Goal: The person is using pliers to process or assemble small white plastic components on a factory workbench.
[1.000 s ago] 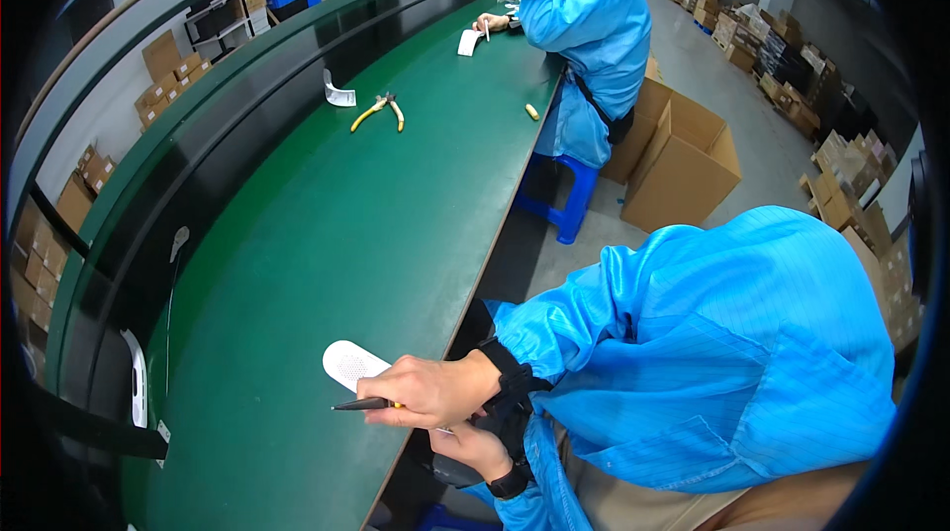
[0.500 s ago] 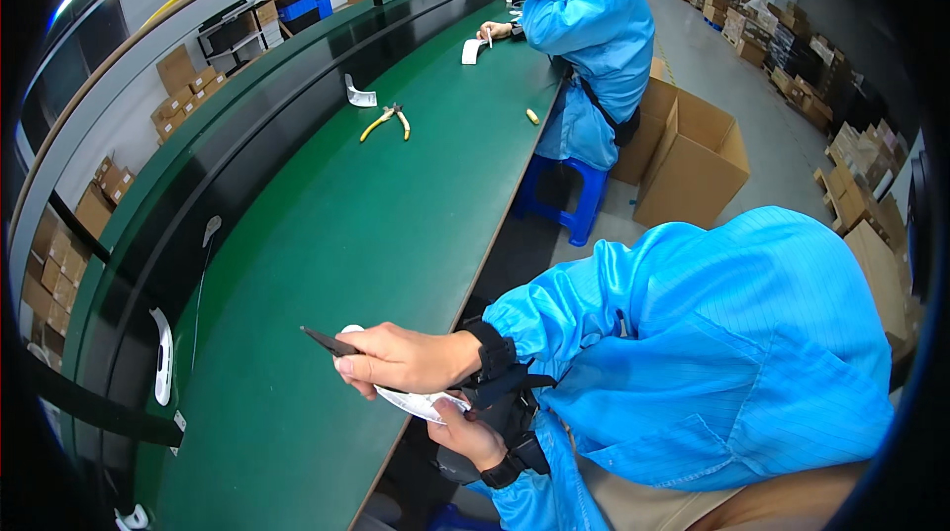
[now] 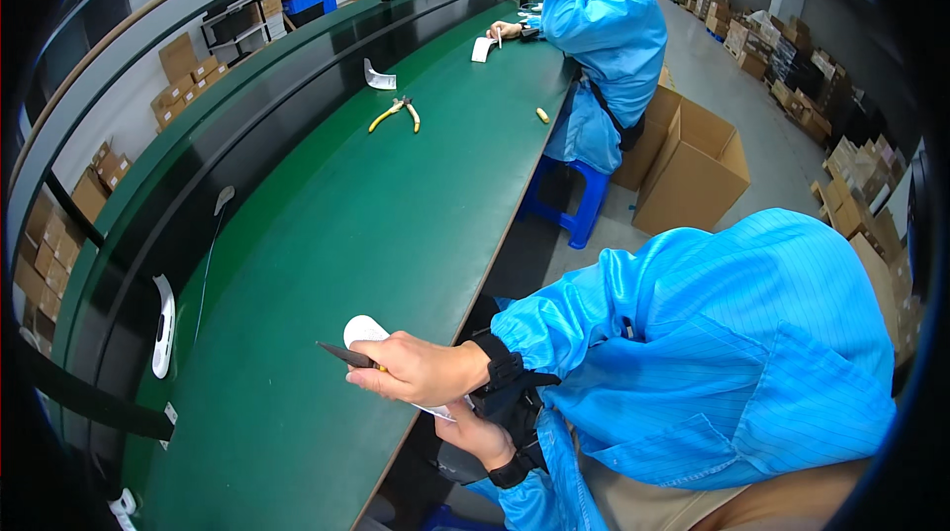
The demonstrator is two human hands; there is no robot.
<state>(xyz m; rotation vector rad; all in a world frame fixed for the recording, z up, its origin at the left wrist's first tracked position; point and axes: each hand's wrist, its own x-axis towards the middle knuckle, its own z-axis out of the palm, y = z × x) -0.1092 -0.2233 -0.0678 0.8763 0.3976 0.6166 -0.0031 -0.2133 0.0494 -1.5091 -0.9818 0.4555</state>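
White part: (image 3: 364, 329) rounded end shows well past the knuckles now, only a sliver of it did half a second ago; its underside face no longer tips up to view
Dark pointed tool: (image 3: 341, 352) tip sits lower and further right than in that frame, yellow bit by the fingers
Right hand: (image 3: 424, 370) fingers closed around the tool, palm down, hand lying across the middle of the white part; tip-to-part contact, cannot tell
Left hand: (image 3: 479, 436) nearer the body, pinching the near end of the white part, thumb on top, other fingers mostly hidden
White part position: over the near edge of the green table (image 3: 297, 264), between both hands, rounded end pointing away from the wearer
Wrists: black bands on both, blue sleeves above
Pliers: (image 3: 398, 113) far up the table, yellow handles spread, lying flat
Curved white piece: (image 3: 379, 79) just beside the pliers, against the table's raised black side
Long white piece: (image 3: 164, 328) leaning at the left side, near a thin wire (image 3: 209, 259)
Small yellow piece: (image 3: 542, 116) near the right table edge
Co-worker: blue coat (image 3: 604, 31), seated on a blue stool (image 3: 584, 196), one hand (image 3: 507, 30) at a white piece
Cardboard box: (image 3: 693, 175) open, on the floor behind the stool
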